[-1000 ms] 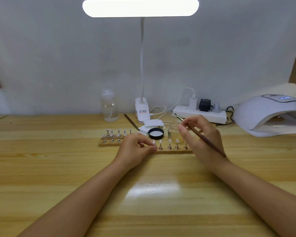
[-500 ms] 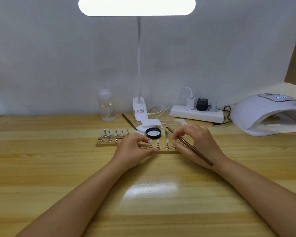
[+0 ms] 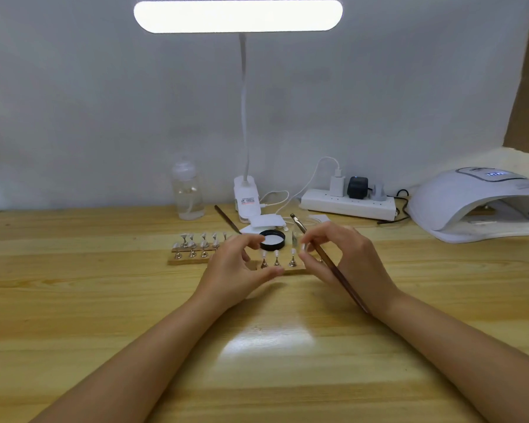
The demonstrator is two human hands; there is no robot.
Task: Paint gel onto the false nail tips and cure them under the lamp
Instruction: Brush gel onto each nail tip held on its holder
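Several false nail tips (image 3: 277, 254) stand on small metal stands along a wooden holder strip (image 3: 293, 271) at the table's middle. My left hand (image 3: 235, 267) curves round the strip's left part, thumb against its front edge and fingers arched over the back. My right hand (image 3: 345, 261) is at the strip's right part with thumb and forefinger close to a tip. It holds a brown brush (image 3: 333, 267), whose handle slants back over my wrist. A black-rimmed gel jar (image 3: 272, 239) sits just behind the strip. The white curing lamp (image 3: 471, 203) stands at the far right.
A second holder strip (image 3: 190, 254) with several tips lies to the left. Behind are a clear bottle (image 3: 187, 190), a lit desk lamp (image 3: 243, 15) on its clip base, white pads (image 3: 266, 222), a spare brush (image 3: 226, 222) and a power strip (image 3: 348, 204) with cables.
My right hand came down from behind the strip to the tips, brush still in it. My left hand spread from a tight pinch at a stand into a wider curve round the strip.
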